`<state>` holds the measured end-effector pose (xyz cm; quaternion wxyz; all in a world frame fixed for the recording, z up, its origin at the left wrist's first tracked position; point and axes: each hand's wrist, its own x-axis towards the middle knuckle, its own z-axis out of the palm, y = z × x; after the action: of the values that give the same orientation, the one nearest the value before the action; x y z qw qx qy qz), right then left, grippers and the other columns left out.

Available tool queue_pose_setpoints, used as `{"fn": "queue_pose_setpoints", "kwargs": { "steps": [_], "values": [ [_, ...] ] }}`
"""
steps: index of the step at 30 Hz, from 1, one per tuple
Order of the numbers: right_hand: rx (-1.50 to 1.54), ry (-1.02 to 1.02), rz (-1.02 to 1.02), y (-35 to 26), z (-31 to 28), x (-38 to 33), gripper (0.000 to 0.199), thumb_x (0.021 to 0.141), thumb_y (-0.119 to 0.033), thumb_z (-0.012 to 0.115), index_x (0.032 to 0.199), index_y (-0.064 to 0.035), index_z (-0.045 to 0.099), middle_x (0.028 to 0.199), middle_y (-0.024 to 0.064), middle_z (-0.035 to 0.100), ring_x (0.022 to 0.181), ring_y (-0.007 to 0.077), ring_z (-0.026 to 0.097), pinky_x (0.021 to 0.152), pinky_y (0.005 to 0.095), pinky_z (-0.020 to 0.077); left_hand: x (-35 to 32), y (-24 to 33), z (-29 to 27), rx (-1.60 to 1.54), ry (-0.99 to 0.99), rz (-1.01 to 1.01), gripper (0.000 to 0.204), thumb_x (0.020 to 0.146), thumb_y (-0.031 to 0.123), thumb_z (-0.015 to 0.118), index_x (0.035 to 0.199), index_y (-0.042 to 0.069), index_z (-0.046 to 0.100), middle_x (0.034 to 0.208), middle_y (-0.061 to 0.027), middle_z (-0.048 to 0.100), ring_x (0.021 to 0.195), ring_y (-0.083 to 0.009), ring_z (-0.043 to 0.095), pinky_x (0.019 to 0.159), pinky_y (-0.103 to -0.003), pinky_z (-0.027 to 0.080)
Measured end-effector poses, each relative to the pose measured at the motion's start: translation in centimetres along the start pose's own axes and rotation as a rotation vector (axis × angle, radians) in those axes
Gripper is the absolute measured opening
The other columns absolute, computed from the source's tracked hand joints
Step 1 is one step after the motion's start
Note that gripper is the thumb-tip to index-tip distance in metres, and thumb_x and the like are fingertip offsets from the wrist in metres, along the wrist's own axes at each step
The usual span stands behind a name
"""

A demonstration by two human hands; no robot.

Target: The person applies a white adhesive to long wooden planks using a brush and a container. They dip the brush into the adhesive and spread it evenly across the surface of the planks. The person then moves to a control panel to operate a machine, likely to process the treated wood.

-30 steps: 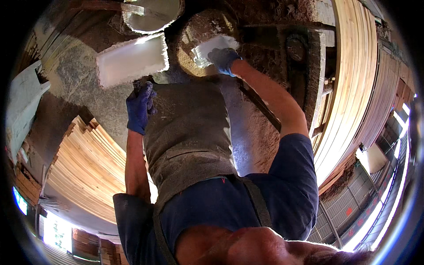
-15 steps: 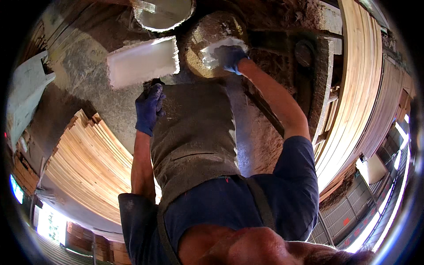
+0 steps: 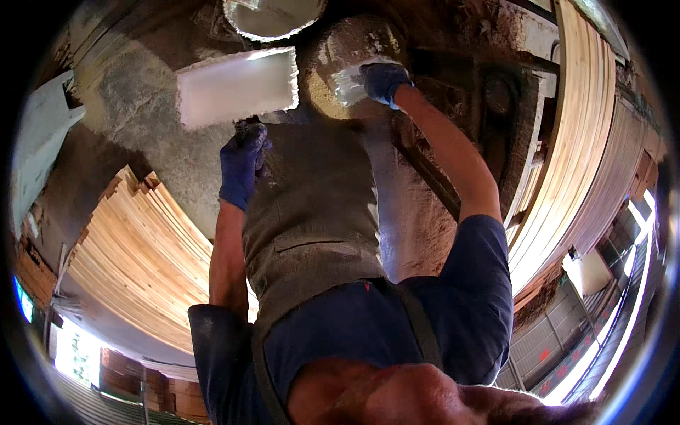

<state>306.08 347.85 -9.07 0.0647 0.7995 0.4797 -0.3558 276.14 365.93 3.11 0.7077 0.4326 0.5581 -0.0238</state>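
Note:
My left hand (image 3: 243, 164), in a blue glove with a dark, dirty palm side, is closed with curled fingers just below the lower edge of a white-surfaced rectangular pan (image 3: 237, 88) with a crusted rim. Whatever those fingers hold is hidden. My right hand (image 3: 387, 83), also in a blue glove, reaches into a round, rough-edged vessel (image 3: 327, 95) with yellowish crust. Its fingers are bent against a whitish patch (image 3: 348, 86) there; they are dark, and I cannot make out what they grip. A dark apron (image 3: 312, 198) covers my front between the arms.
A round container (image 3: 273, 20) with a pale surface stands beyond the pan. Stacked light wooden boards lie at the left (image 3: 142, 255) and stand along the right (image 3: 584, 142). A dark bar (image 3: 428, 173) slants below my right forearm. A grey-green metal panel (image 3: 39, 152) is at far left.
The view has shifted slightly, so the pan and round vessels sit higher and further right. My right hand has moved slightly right over the whitish patch; my left stays by the pan's edge.

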Motion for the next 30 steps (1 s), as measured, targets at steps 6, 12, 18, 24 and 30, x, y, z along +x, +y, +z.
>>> {"fn": "queue_pose_setpoints", "kwargs": {
  "steps": [6,12,18,24,30],
  "values": [
    [-0.158,-0.264,0.163,6.8,2.6,-1.7,0.046,0.092,-0.037,0.043,0.130,-0.0126,0.051,0.134,0.0164,0.050,0.116,0.0367,0.052,0.098,0.0452,0.0405,-1.6,1.2,0.5,0.029,0.014,-0.096,0.019,0.088,0.030,0.066,0.085,0.011,0.064,0.062,0.0032,0.055,0.042,-0.0033,0.038,0.037,-0.023,0.032],
    [0.486,0.148,0.430,-0.6,-8.1,-13.6,0.036,0.091,-0.032,0.053,0.115,-0.0057,0.059,0.103,0.0162,0.066,0.093,0.0325,0.063,0.080,0.0412,0.0487,-1.2,0.4,1.5,0.038,-0.019,-0.101,0.023,0.087,0.031,0.068,0.085,0.009,0.063,0.065,-0.0014,0.058,0.041,-0.0046,0.039,0.036,-0.025,0.034],
    [0.812,0.643,0.156,-8.7,-8.8,-21.0,0.023,0.089,-0.016,0.062,0.107,-0.0018,0.063,0.095,0.0123,0.065,0.085,0.0204,0.063,0.073,0.0305,0.0500,0.6,0.0,5.0,-0.015,-0.174,-0.132,0.022,0.088,0.030,0.067,0.087,0.010,0.059,0.067,-0.0017,0.057,0.042,-0.0044,0.035,0.036,-0.025,0.033],
    [1.015,0.734,0.340,-14.8,-5.8,-18.1,0.022,0.090,-0.013,0.061,0.109,-0.0018,0.062,0.084,0.0068,0.064,0.077,0.0139,0.058,0.072,0.0274,0.0489,0.2,1.4,9.9,-0.001,-0.274,-0.147,0.023,0.088,0.029,0.067,0.087,0.009,0.056,0.068,-0.0020,0.056,0.041,-0.0042,0.033,0.036,-0.025,0.031],
    [1.162,0.573,0.528,-14.9,-5.4,-24.7,0.023,0.089,-0.017,0.063,0.107,-0.0027,0.062,0.085,0.0112,0.065,0.070,0.0161,0.061,0.064,0.0318,0.0501,0.9,0.1,10.8,0.033,-0.364,-0.135,0.026,0.086,0.032,0.068,0.082,0.007,0.061,0.053,0.0057,0.041,0.040,-0.0041,0.030,0.037,-0.024,0.029]
  ]
}}
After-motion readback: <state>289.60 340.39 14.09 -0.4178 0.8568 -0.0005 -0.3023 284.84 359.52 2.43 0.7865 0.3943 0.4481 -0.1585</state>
